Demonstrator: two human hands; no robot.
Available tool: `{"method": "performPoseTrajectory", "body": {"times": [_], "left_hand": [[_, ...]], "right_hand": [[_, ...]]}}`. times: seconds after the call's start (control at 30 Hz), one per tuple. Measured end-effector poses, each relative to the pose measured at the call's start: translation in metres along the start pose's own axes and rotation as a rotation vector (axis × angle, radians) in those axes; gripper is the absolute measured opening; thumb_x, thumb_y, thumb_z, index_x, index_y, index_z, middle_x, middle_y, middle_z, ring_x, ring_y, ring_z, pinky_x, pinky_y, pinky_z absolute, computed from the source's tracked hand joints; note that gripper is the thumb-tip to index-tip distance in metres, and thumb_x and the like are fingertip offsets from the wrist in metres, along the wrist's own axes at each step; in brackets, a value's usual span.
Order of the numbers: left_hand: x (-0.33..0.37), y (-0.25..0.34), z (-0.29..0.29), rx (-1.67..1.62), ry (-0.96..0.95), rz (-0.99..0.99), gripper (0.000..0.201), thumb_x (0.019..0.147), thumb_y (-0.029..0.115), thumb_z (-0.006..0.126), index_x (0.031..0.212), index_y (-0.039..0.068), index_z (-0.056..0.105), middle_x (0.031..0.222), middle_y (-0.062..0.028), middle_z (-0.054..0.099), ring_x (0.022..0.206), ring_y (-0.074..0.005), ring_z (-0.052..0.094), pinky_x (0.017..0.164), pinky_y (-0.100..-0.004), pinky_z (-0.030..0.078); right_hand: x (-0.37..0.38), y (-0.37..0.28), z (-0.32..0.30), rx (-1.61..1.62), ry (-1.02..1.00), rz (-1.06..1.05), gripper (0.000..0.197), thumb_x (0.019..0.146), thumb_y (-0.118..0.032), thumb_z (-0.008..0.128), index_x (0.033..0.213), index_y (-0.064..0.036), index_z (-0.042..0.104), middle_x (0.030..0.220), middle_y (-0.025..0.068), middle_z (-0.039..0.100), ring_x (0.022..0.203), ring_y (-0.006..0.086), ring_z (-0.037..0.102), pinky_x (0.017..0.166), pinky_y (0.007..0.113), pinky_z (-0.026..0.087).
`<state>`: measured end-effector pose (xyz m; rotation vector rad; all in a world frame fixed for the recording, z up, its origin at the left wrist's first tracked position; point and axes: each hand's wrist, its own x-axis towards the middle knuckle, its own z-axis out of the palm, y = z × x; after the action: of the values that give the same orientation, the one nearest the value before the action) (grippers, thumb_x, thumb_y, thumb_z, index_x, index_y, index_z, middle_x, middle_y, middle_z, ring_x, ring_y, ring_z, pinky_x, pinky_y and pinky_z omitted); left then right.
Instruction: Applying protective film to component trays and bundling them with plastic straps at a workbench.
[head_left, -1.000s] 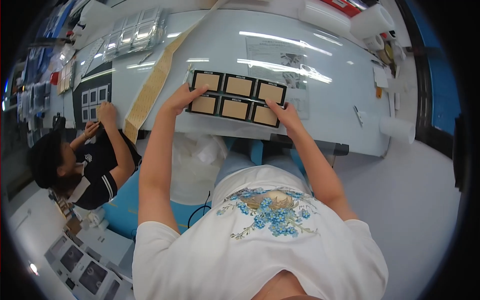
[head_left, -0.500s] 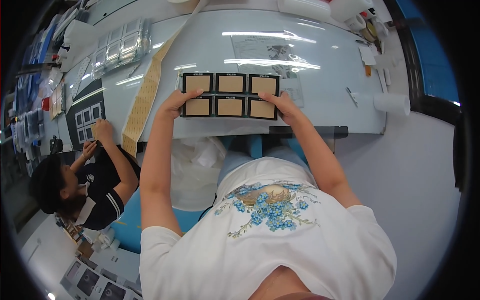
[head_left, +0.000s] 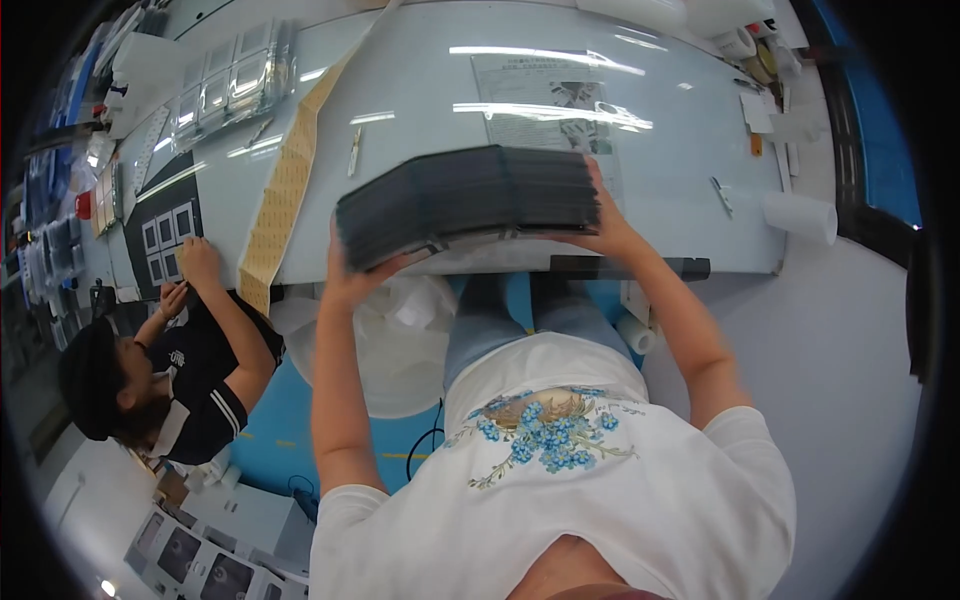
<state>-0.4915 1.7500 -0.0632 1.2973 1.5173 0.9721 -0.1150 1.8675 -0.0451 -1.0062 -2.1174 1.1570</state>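
Between my two hands is a thick stack of dark, flat panels [head_left: 470, 195], tipped so that its layered edge faces me. It looks raised over the near part of the table and slightly blurred by motion. My left hand [head_left: 358, 278] grips the stack's left end from below and the side, thumb along its lower edge. My right hand [head_left: 612, 232] grips the right end, with fingers behind and thumb at the lower edge. The tan faces of the panels are turned out of sight.
A long tan paper strip [head_left: 283, 180] crosses the table [head_left: 680, 150] on the left. A slim pen-like tool [head_left: 355, 152], another small tool [head_left: 721, 198] and a white roll [head_left: 800, 218] lie around. At left, a co-worker [head_left: 215, 370] handles small framed panels [head_left: 166, 236].
The stack has been lifted and tilted: its tan, black-framed faces showed before, and now its dark edge shows. Both hands have shifted their hold to the ends and underside.
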Motion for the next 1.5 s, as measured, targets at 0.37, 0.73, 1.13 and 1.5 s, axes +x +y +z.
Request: {"method": "performPoseTrajectory", "body": {"times": [0.37,0.73,1.13,1.5], "left_hand": [[0.007,-0.019,0.018,0.087,-0.033,0.138,0.088,0.067,0.007,0.082,0.141,0.003,0.035,0.142,-0.0129,0.038,0.129,-0.0269,0.043,0.113,-0.0346,0.030],[0.027,0.035,0.011,0.078,-0.205,-0.032,0.053,0.064,0.013,0.087,0.110,0.002,0.064,0.097,-0.0064,0.068,0.090,-0.0228,0.064,0.080,-0.0343,0.052],[0.151,0.112,0.205,-0.360,-0.563,-0.660,0.059,0.075,0.029,0.081,0.122,0.002,0.059,0.112,-0.0078,0.066,0.106,-0.0199,0.062,0.092,-0.0334,0.049],[0.173,0.106,0.261,-0.382,-0.676,-0.808,0.056,0.073,0.033,0.083,0.119,0.006,0.062,0.112,-0.0073,0.067,0.101,-0.0212,0.064,0.090,-0.0419,0.052]], "right_hand": [[0.006,0.040,0.007,0.021,-0.128,-0.022,0.072,0.074,-0.007,0.078,0.136,-0.0135,0.042,0.139,0.0078,0.043,0.132,0.0263,0.039,0.114,0.037,0.032],[0.000,0.012,-0.040,0.180,-0.117,0.119,0.106,0.064,-0.027,0.089,0.148,-0.0069,0.027,0.140,0.0143,0.046,0.129,0.0299,0.046,0.109,0.039,0.036],[-0.071,0.058,-0.237,0.405,-0.171,0.821,0.082,0.072,-0.042,0.081,0.134,0.0003,0.049,0.120,0.0136,0.062,0.110,0.0216,0.061,0.095,0.033,0.050],[-0.101,0.119,-0.260,0.633,-0.210,0.942,0.081,0.066,-0.046,0.085,0.129,-0.0039,0.056,0.121,0.0114,0.064,0.109,0.0214,0.063,0.096,0.034,0.051]]}}
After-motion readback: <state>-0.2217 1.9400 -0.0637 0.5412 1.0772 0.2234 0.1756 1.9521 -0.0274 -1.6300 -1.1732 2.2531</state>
